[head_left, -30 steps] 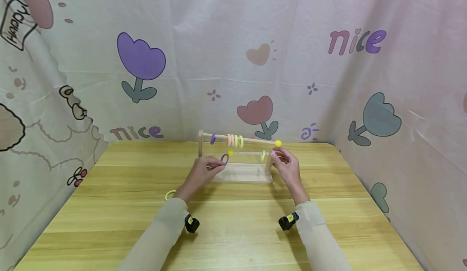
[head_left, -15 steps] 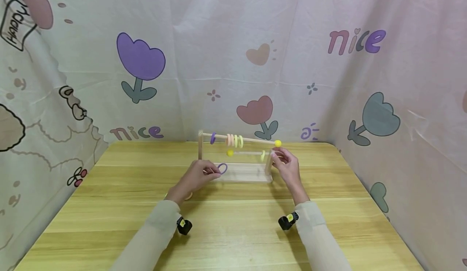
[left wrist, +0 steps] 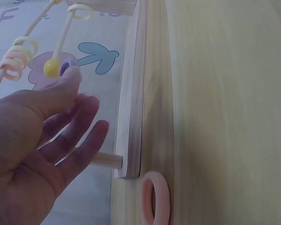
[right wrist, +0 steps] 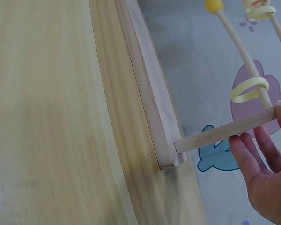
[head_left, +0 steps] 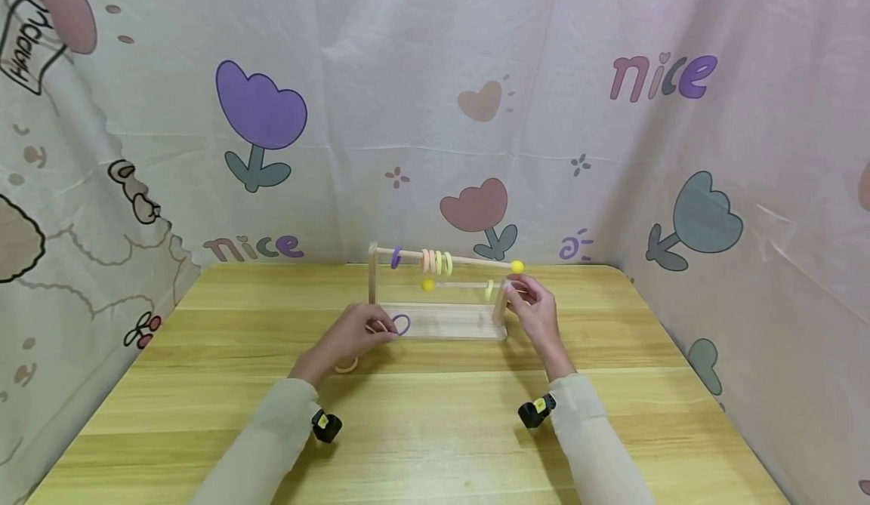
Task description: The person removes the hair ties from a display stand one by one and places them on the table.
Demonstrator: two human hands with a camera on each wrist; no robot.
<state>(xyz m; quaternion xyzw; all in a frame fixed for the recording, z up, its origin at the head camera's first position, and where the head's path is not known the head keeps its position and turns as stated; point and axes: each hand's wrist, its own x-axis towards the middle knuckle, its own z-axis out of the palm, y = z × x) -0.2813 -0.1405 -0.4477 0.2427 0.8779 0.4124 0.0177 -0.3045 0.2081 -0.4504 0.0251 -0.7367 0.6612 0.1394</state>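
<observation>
Left hand (head_left: 350, 334) pinching a purple ring (head_left: 409, 322) — there it is, against the left end of the wooden rack (head_left: 451, 322) in the head view — while the right hand (head_left: 535, 312) grips the rack's right post (right wrist: 225, 131), a pink ring (left wrist: 164, 199) lying on the table (head_left: 435, 429)

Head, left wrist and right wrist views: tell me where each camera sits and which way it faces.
Head: worn on the head, facing forward and down at the wooden frame; left grip, right grip and sleeves show.
Left wrist: on that wrist, facing the pinched purple ring; only the left grip shows.
Right wrist: on that wrist, facing the pinched post; only the right grip shows.
Both wrist views share a yellow ball and the wooden frame.
</observation>
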